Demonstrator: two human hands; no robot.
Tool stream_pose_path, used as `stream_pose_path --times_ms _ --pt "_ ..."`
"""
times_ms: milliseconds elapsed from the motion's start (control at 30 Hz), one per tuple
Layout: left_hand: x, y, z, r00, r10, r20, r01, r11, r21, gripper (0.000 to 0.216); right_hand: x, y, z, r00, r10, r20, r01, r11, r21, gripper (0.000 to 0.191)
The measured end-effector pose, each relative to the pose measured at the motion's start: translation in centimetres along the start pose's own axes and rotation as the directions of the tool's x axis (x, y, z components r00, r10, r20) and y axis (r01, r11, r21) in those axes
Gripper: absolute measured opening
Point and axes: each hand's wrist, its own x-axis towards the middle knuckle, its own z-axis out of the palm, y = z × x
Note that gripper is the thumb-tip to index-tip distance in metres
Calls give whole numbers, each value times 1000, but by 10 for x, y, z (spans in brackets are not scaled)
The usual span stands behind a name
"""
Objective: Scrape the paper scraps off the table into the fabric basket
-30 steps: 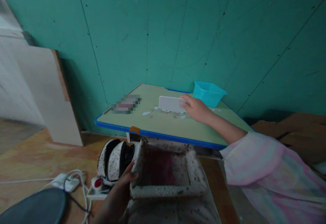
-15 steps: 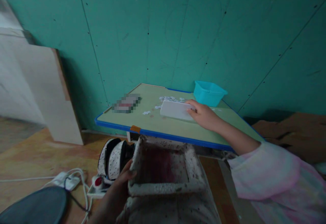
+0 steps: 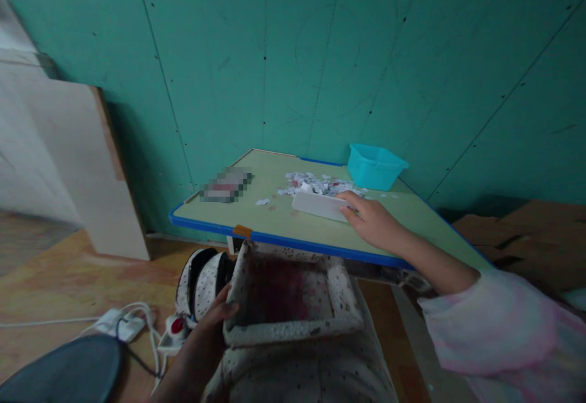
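My right hand [image 3: 372, 218] grips the end of a white flat rectangular slab [image 3: 318, 205], tilted low over the table [image 3: 270, 223]. Just behind the slab lies a pile of torn white paper scraps [image 3: 320, 183], some with reddish marks. One stray scrap [image 3: 262, 202] lies apart to the left. My left hand [image 3: 217, 319] is closed on the left rim of a worn white rectangular bin [image 3: 293, 331] with dark spots. The bin's mouth faces up, just below the table's blue front edge, and its inside is stained reddish.
A turquoise plastic basket [image 3: 376, 168] stands at the table's back right. A blurred-out flat object [image 3: 226, 185] lies at the left. Below are a spotted rounded item [image 3: 208, 284], a power strip [image 3: 121, 325] with cables and a dark round seat [image 3: 64, 369]. Cardboard [image 3: 540, 232] lies right.
My right hand has drawn the slab slightly toward the table's front edge and tilted it flatter, so more of the paper pile shows behind it. The bin has shifted slightly left.
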Motion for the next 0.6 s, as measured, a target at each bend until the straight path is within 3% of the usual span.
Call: stream_pose_path --times_ms 200,333,467,600 --pt "2 -16 -3 1000 28 6 -28 998 58 57 -25 14 -18 987 83 -139 -85 996 -14 29" --pt "0 -20 -2 999 47 26 -48 998 46 62 -27 25 -18 982 132 -134 -141 988 -61 30" --pt "-3 -19 1 999 35 17 -36 999 39 64 -30 26 -11 989 91 -118 -105 988 -118 31" --pt "-5 -17 3 996 41 80 -46 997 60 55 -40 18 -10 995 58 -76 -66 991 -114 31"
